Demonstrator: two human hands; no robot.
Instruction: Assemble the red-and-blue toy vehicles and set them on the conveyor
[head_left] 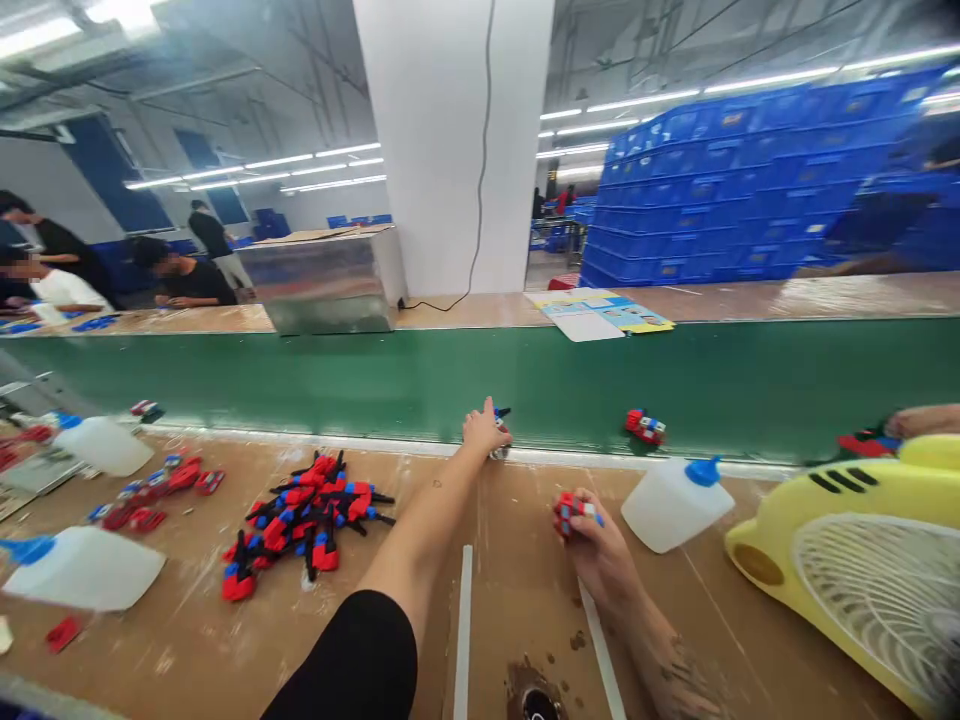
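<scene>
My left hand [486, 428] reaches out to the near edge of the green conveyor belt [420, 370]. Its fingers are closed around a small toy part [501, 412] with blue and black bits, mostly hidden by the hand. Lower on the right, my right hand [600, 550] grips a red, blue and white plastic toy part [571, 514] above the brown tabletop. Another red and white toy part [646, 427] sits on the belt to the right. Left of my left forearm lies a pile of red, blue and black parts [315, 510].
A white bottle with a blue cap [675, 505] lies beside my right hand, near a yellow fan [862, 560]. Two more bottles [86, 568] [105, 445] lie at left, by loose red pieces [150, 495]. Another person's hand [926, 420] is at far right. Blue crates [720, 190] stand behind.
</scene>
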